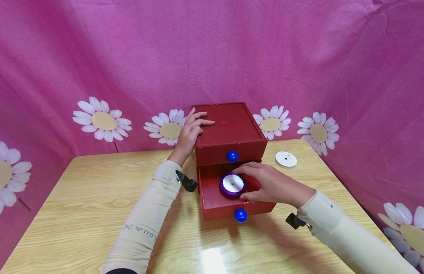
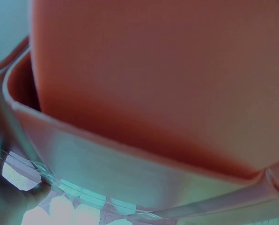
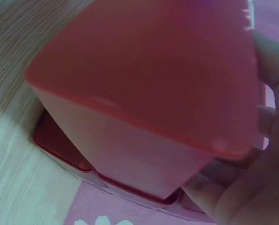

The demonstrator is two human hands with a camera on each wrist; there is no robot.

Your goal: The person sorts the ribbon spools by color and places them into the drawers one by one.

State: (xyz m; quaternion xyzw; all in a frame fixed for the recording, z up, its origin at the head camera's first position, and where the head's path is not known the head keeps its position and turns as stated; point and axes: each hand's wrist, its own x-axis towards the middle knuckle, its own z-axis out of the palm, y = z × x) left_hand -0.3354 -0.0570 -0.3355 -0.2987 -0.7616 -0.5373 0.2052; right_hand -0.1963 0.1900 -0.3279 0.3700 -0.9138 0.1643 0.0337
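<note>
A red two-drawer box (image 1: 229,125) stands on the table, its lower drawer (image 1: 212,199) pulled out and its upper one closed. Inside the lower drawer is a purple spool (image 1: 232,183) with a white round face. My right hand (image 1: 266,182) reaches over the drawer's right side and grips the spool, thumb at the near edge and fingers at the far edge. On the box's top left edge rests my left hand (image 1: 191,133), fingers extended. The left wrist view shows mostly the red box up close; in the right wrist view the drawer front (image 3: 144,79) hides the spool.
A flat white disc (image 1: 285,159) lies on the wooden table (image 1: 112,198) to the right of the box. Blue round knobs stick out from the upper (image 1: 232,156) and lower drawer fronts. A pink cloth (image 1: 212,49) with daisies hangs behind the table.
</note>
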